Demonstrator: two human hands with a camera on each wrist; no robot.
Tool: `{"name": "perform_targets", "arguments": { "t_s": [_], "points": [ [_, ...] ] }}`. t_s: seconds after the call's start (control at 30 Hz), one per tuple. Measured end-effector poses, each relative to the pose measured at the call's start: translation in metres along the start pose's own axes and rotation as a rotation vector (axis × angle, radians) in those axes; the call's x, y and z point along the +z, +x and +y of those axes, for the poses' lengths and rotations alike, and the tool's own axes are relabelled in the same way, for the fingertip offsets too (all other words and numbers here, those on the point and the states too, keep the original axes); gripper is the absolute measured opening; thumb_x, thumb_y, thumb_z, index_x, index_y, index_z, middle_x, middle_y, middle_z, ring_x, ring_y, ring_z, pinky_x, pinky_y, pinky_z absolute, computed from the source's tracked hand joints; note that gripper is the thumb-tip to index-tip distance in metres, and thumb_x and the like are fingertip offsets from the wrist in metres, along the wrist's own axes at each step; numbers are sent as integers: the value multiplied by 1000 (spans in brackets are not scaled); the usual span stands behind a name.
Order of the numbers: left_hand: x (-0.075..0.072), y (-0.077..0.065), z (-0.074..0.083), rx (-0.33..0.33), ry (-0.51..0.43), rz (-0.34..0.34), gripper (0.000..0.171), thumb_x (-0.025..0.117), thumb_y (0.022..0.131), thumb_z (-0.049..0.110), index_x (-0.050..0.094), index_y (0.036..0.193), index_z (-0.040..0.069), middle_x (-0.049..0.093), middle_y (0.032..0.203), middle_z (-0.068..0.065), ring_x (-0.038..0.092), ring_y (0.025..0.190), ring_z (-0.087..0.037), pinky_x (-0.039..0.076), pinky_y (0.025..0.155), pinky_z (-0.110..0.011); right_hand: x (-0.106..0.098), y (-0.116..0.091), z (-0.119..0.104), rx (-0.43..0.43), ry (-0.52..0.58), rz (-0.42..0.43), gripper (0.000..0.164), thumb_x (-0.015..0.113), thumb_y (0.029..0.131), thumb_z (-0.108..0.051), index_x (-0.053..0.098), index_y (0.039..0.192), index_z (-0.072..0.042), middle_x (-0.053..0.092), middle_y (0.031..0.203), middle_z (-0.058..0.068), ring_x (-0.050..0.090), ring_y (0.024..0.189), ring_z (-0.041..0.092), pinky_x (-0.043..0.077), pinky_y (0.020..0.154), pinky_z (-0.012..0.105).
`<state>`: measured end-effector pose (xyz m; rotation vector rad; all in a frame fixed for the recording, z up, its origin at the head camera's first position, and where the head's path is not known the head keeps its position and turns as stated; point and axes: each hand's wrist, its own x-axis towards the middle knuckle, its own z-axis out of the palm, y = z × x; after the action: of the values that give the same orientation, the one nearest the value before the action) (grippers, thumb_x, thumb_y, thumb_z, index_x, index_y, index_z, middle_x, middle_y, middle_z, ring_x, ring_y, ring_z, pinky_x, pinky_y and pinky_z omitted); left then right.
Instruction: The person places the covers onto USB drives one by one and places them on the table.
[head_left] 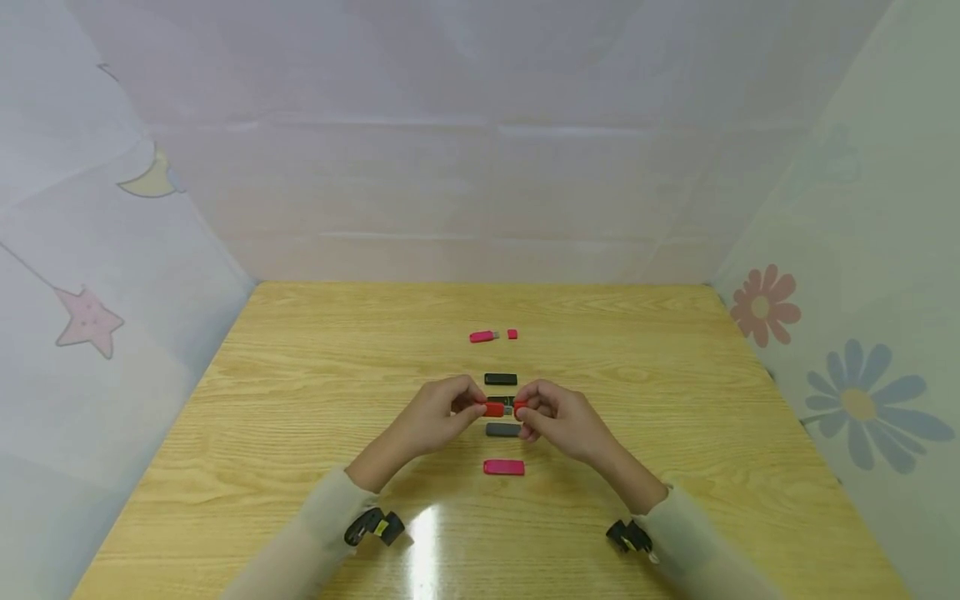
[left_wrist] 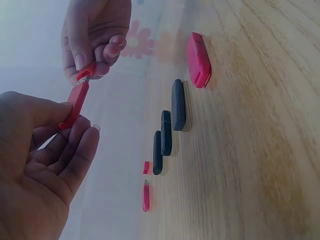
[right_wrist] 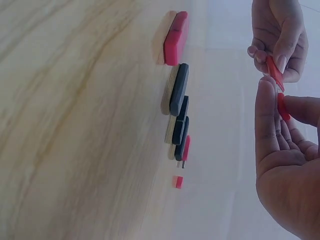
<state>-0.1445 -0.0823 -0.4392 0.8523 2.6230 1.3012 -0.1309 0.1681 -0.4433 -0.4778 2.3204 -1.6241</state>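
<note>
My left hand (head_left: 444,412) pinches the body of a red USB stick (left_wrist: 77,102) between thumb and fingers, above the table. The thumb and fingers of my right hand (head_left: 561,417) pinch its small red cap (left_wrist: 86,71). Metal of the plug shows between body and cap, with the cap right at the plug's tip. Below the hands, a row of USB sticks lies on the table: a black one (head_left: 500,379), a second dark one (left_wrist: 166,133) partly hidden in the head view, a dark grey one (head_left: 502,430) and a pink one (head_left: 504,467) nearest me.
Farther back on the wooden table (head_left: 315,350) lies an uncapped pink USB stick (head_left: 482,337), plug pointing right. Its small pink cap (head_left: 512,334) sits just beside the plug. Patterned sheets (head_left: 465,183) stand round the back and sides of the table.
</note>
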Motion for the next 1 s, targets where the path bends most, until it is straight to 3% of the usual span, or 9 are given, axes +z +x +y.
{"name": "perform_targets", "arguments": {
  "t_s": [0.3, 0.53, 1.0],
  "points": [
    [1, -2, 0, 18, -7, 12, 7, 67, 99, 18, 68, 102, 12, 70, 96, 6, 64, 84, -6, 55, 77, -27, 3, -3, -4, -29, 8, -10, 15, 64, 101, -11, 63, 114, -4, 66, 98, 28, 71, 81, 39, 59, 73, 50],
    [2, -4, 1, 17, -12, 9, 4, 68, 98, 14, 68, 102, 15, 70, 96, 6, 64, 84, -6, 55, 77, -27, 4, -4, -4, -37, -7, -12, 17, 64, 100, -10, 63, 115, 0, 66, 96, 25, 71, 77, 28, 60, 72, 48],
    [3, -4, 3, 15, -16, 1, 4, 68, 99, 14, 68, 102, 14, 70, 94, 7, 64, 83, -5, 55, 77, -26, 4, -7, -4, -19, 13, -12, 22, 64, 100, -10, 62, 117, 4, 66, 96, 26, 71, 78, 32, 60, 72, 45]
  ]
}}
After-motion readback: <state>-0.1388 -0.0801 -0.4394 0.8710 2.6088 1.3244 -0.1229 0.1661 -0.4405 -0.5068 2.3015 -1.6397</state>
